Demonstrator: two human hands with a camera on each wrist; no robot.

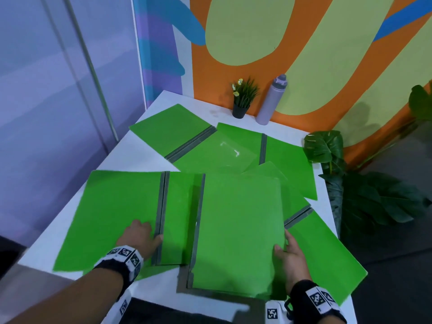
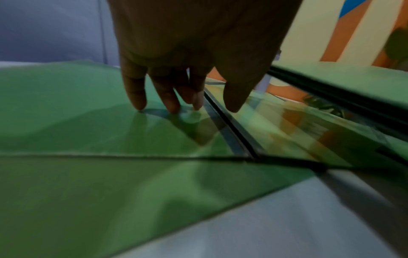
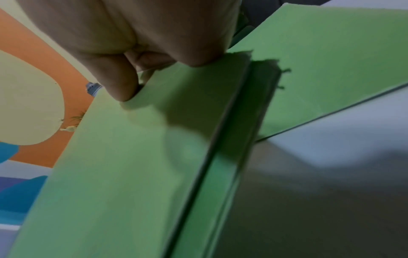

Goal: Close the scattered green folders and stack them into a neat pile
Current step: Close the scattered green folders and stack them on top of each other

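Right hand (image 1: 291, 256) grips closed folder (image 1: 236, 232); left hand (image 1: 140, 237) presses open folder (image 1: 112, 216)

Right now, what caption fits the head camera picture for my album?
Right hand grips a closed green folder; left hand presses an open folder on the white table.

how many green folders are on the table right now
5, possibly more hidden in the overlaps: a closed one gripped by the right hand; an open one under the left hand; open ones far left, far right and near right.
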